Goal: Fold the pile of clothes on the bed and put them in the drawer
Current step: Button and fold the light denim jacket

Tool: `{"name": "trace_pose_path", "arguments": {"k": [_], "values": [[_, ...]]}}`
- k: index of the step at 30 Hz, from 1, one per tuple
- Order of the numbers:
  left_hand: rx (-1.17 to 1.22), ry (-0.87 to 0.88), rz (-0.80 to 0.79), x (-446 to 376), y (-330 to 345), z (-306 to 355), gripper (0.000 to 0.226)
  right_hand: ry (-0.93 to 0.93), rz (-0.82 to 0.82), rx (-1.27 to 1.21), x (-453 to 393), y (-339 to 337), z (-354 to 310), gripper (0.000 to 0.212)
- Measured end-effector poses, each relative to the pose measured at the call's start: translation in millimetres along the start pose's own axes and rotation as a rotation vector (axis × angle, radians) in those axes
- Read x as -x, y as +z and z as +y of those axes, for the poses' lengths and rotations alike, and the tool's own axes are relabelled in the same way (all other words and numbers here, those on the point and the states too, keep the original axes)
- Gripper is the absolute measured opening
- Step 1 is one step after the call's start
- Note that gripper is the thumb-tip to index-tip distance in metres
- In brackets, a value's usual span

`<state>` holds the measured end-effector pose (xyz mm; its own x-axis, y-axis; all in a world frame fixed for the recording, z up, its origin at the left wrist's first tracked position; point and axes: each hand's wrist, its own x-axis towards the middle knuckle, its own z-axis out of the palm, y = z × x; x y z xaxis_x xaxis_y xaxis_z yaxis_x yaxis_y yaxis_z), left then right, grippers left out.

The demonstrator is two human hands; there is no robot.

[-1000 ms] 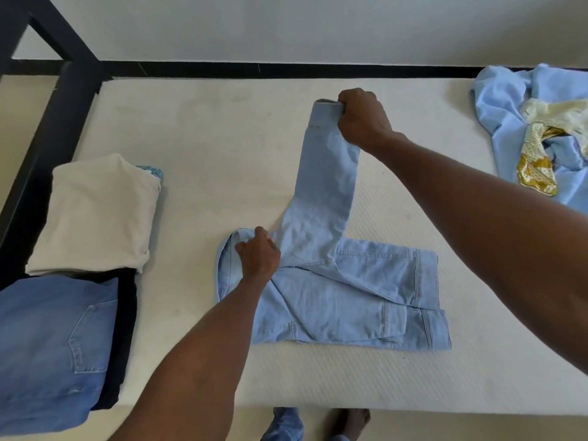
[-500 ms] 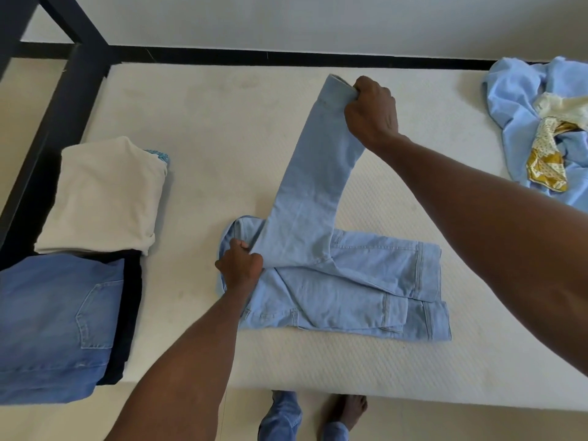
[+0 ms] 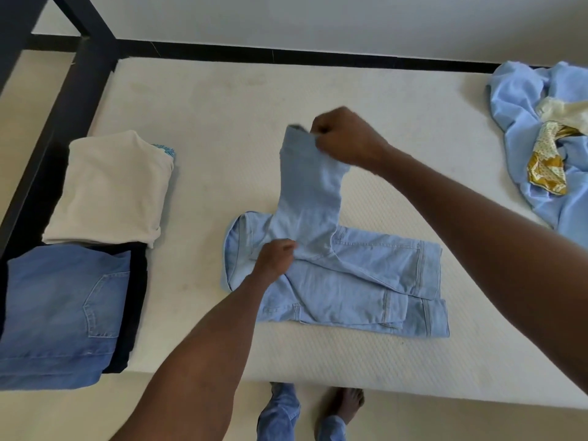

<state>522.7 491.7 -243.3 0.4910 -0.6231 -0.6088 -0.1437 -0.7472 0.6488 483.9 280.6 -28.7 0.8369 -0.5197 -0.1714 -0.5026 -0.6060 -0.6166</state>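
a pale blue denim jacket (image 3: 366, 281) lies part-folded mid-way along the white mattress (image 3: 222, 106); the right hand (image 3: 346, 135) pinches its raised sleeve cuff above the jacket. the left hand (image 3: 276, 259), fingers curled, grips the fabric at the sleeve's base; unfolded light blue clothes (image 3: 525, 122) sit far right of the jacket, folded stacks to its left.

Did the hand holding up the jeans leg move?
Yes. The right hand lifted the jeans leg toward the person, away from the black bed rail.
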Motion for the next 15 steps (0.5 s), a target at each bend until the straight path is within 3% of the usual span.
{"name": "trace_pose_path", "arguments": {"k": [1,3,5,7,9,11,13,15], "values": [[0.203,-0.108,0.065,-0.5,-8.4,2.2,0.028,-0.054,-0.160,0.000,21.0,3.3,-7.2,0.021],[0.359,-0.126,0.322,0.8,-28.1,6.4,0.024,-0.132,-0.537,0.022,65.4,15.1,-13.3,0.027],[0.243,0.014,0.551,-0.5,-43.6,6.5,0.028,-0.171,-0.870,0.105,102.5,37.2,-7.4,0.032],[0.006,0.171,0.497,-6.4,-48.0,6.8,0.037,-0.201,-1.023,0.301,131.9,66.4,8.1,0.026],[-0.231,0.353,0.275,-16.7,-40.2,9.9,0.043,-0.251,-0.940,0.504,151.8,88.5,27.5,0.020],[-0.436,0.463,0.084,-21.6,-25.9,15.1,0.045,-0.274,-0.753,0.693,165.3,101.5,44.5,0.014],[-0.608,0.491,-0.017,-24.5,-8.7,20.0,0.053,-0.139,-0.626,0.776,174.2,102.8,57.8,0.017],[-0.748,0.450,-0.088,-25.3,2.0,23.3,0.067,0.081,-0.502,0.697,183.9,96.0,70.2,0.017]]}}
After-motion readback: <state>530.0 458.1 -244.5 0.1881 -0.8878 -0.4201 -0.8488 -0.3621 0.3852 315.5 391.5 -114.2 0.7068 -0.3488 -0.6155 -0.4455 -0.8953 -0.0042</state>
